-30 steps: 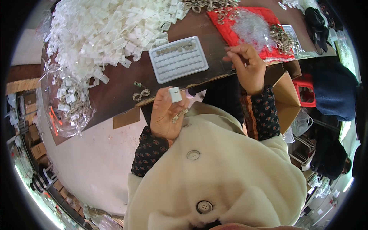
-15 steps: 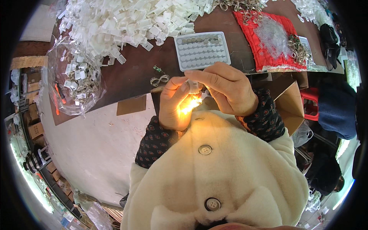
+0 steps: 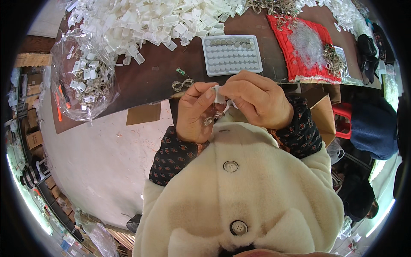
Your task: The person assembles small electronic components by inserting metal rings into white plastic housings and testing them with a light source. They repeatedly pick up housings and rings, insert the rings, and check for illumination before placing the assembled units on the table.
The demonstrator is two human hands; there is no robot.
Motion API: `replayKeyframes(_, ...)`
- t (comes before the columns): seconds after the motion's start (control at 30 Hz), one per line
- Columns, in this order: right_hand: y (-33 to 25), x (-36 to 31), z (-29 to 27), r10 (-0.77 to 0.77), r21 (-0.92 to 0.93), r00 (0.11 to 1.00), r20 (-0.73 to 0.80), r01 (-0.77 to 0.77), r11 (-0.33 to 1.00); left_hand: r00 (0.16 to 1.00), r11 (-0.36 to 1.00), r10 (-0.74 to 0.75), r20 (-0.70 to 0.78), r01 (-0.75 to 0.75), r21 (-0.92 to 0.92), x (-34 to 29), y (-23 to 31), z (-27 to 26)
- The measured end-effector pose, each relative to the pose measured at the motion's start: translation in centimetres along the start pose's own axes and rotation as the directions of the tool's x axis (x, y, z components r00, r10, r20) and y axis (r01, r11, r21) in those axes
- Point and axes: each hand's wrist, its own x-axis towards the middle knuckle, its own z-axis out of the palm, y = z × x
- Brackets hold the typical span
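Left fingers and right fingers, nearly closed, pinch a white case between them.

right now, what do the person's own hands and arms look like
The left hand and right hand are bare, with no gloves. Dark cuffs with a small, repeating light and reddish motif cover the wrists, showing some orange trim at the edge. Further up, the arms are in a plush cream coat.
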Motion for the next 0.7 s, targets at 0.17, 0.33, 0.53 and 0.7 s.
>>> replayKeyframes(0.17, -0.3, 0.5, -0.1, -0.041, 0.010, 0.999, 0.025, 0.040, 0.999, 1.000, 1.000, 0.016, 0.005, -0.016, 0.009, -0.1, 0.3, 0.0)
replayKeyframes(0.33, -0.5, 1.0, -0.3, -0.014, -0.019, 0.997, 0.074, 0.015, 1.000, 1.000, 1.000, 0.022, -0.017, -0.022, 0.005, -0.1, 0.4, 0.2)
replayKeyframes(0.53, -0.6, 1.0, 0.4, -0.008, -0.088, 0.997, 0.082, 0.015, 0.996, 0.993, 0.992, 0.105, -0.055, -0.102, 0.069, -0.3, 0.6, 0.2)
replayKeyframes(0.7, -0.6, 0.7, 0.6, 0.169, -0.046, 0.986, -0.004, -0.169, 0.985, 0.974, 0.972, 0.196, -0.117, -0.176, 0.158, -0.5, 0.9, 0.0)
